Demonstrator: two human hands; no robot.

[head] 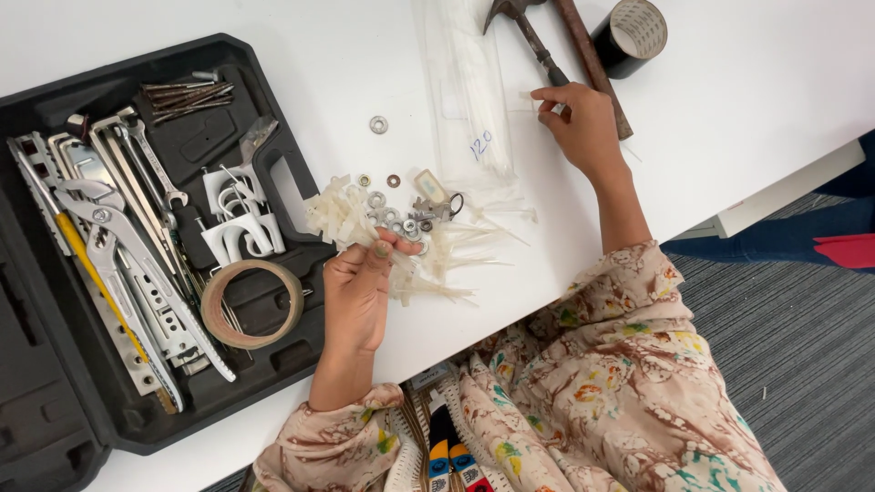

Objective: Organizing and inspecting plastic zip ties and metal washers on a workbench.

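Sorting cable ties at the white table

Your left hand grips a bundle of white cable ties (beside the black toolbox); your right hand pinches one small piece near the hammer.

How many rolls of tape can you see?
2. A black roll lies at the table's top edge beside the hammer; a tan roll lies in the black tool case. More may be hidden under tools.

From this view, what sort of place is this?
Probably an office or workroom, not a proper workshop: a plain white table on grey carpet, with a black tool case lying open on the table.
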